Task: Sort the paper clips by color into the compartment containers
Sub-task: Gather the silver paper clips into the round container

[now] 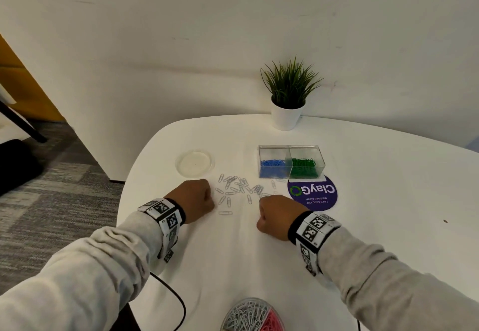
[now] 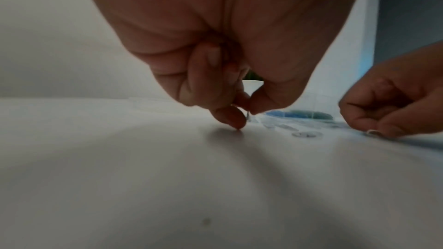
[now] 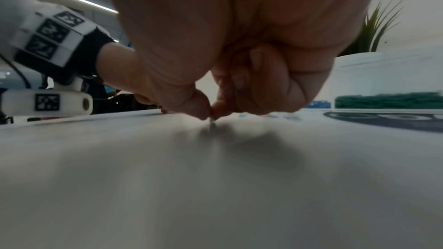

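Step in hand, as judged: picking silver clips off the surface [image 1: 259,253], two hands at once.

Landmark: clear two-part box [image 1: 291,149], standing toward the far side of the surface. Its left part holds blue clips [image 1: 272,165], its right part green clips [image 1: 303,167]; both colours look sorted already.

Silver clips [image 1: 234,188]: loose scatter lying flat on the surface, just in front of the box and to its left. No other colour shows among them.

Left hand [image 1: 195,200]: at the left edge of the scatter, well left of the box. Fingers curled; the left wrist view shows thumb and forefinger pinching one silver clip [image 2: 247,115], held on edge, with a fingertip touching the surface.

Right hand [image 1: 277,216]: in front of the box, at the scatter's near right edge. Fingers curled; the right wrist view shows thumb and forefinger pinched on a small silver clip [image 3: 212,121] that touches the surface.

Round divided tray [image 1: 252,315]: nearest the person, far in front of the box, with silver clips in one part and pink in another. Probable home for the silver ones.

Clear round lid [image 1: 195,163]: left of the box, beyond the scatter.

Purple sticker [image 1: 312,192]: directly in front of the box. Potted plant [image 1: 287,97]: behind it.

Next move, as judged: lift both pinched clips clear without dragging neighbours, and carry them back to the tray's silver part. Thin flat wire on a smooth surface calls for a fingertip grip.
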Demonstrator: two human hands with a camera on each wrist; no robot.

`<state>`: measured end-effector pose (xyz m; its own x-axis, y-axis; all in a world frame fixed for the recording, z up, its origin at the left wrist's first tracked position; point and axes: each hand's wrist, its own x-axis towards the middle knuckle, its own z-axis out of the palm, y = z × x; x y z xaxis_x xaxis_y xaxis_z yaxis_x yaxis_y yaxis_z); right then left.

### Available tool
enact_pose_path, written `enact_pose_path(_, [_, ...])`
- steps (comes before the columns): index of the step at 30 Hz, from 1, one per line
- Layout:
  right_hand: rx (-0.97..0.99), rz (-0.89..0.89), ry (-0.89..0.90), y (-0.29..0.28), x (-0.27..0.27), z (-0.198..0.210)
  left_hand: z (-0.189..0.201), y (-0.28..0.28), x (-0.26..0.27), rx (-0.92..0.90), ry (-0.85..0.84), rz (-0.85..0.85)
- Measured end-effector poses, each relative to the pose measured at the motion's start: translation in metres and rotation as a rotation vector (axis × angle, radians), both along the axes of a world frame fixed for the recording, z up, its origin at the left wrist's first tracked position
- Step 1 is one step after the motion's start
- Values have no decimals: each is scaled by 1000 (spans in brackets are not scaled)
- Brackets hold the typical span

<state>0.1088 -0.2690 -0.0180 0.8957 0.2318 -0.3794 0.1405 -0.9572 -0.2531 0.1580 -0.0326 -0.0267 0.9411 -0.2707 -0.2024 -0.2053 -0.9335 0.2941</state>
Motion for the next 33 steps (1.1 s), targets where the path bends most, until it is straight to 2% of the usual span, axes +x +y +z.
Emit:
enact_pose_path(2, [194,-135,65,4,5,5,3,1,3,-211,92,155])
enact_pose_path(3, [385,-258,112,4,9,8,5,0,4,-370,174,257])
enact_pose_path(4, [659,-421,179,3,13,10,6,-1,5,-580,279,378])
enact_pose_path(6, [1334,-776,321,-1,17,12,11,0,4,-1009,478,620])
enact_pose_path(7, [1570,-877,349,-6,20,14,15,2,4,-1167,566,714])
enact_pose_path(8, [1680,-930,343,-10,22,16,16,4,4,-1263,629,772])
enact_pose_path(9, [1703,-948,331,-13,25,17,18,4,4,-1306,669,797])
enact_pose_path(11, [1613,-958,304,-13,31,18,18,2,4,-1215,648,720])
enact_pose_path(13, [1375,-874,261,-8,36,17,16,-4,2,-863,461,437])
enact_pose_path(15, [852,-573,110,1,40,15,12,-11,-3,-404,193,8])
enact_pose_path(16, [561,-377,24,6,42,11,9,-14,-7,-226,111,-147])
enact_pose_path(17, [309,-214,-47,12,43,7,8,-18,-10,-85,52,-231])
enact_pose_path(18, [137,-117,-88,17,44,4,6,-20,-13,32,-2,-267])
enact_pose_path(19, [54,-78,-115,20,44,0,3,-23,-16,119,-48,-294])
enact_pose_path(22, [-14,-58,-155,22,44,-12,1,-27,-25,251,-128,-365])
enact_pose_path(26, [-95,55,-163,23,27,-9,7,-21,-41,309,-51,-374])
enact_pose_path(28, [-58,107,-151,21,8,6,19,-14,-53,270,28,-348])
enact_pose_path(31, [128,162,-132,18,-35,37,39,0,-71,157,174,-297])
enact_pose_path(33, [185,268,-137,17,-69,54,48,10,-85,56,279,-270])
